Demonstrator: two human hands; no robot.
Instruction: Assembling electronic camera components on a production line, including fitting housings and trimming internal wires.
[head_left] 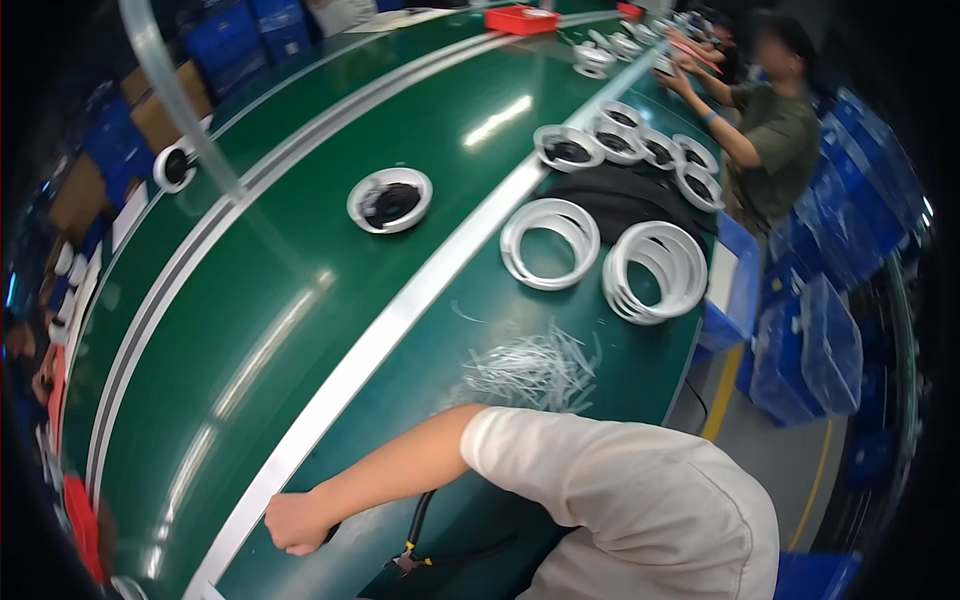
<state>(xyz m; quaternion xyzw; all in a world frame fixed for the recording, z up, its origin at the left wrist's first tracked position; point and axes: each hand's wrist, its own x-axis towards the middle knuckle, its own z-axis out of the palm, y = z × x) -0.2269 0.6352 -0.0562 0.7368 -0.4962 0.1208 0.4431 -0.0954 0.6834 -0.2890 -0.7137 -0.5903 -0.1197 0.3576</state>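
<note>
My right hand [299, 523] is closed at the lower left, over the white metal strip along the near edge of the green belt. A small dark bit shows by its wrist; whatever the fingers hold is hidden. Behind the forearm, pliers [407, 562] with dark handles and yellow parts lie on the green worktop [350, 490], partly in shadow. Beyond my sleeve is a loose heap of thin, clear-white plastic strips [535, 370]. My left hand is out of view.
Stacked white rings [655, 272] and further white rings [550, 245] stand past the strips. White round housings with dark insides [568, 148] cluster behind a black cloth [630, 197]. One housing [390, 201] sits on the belt [300, 290]. Another person [775, 140] works at upper right, near blue crates [805, 350].
</note>
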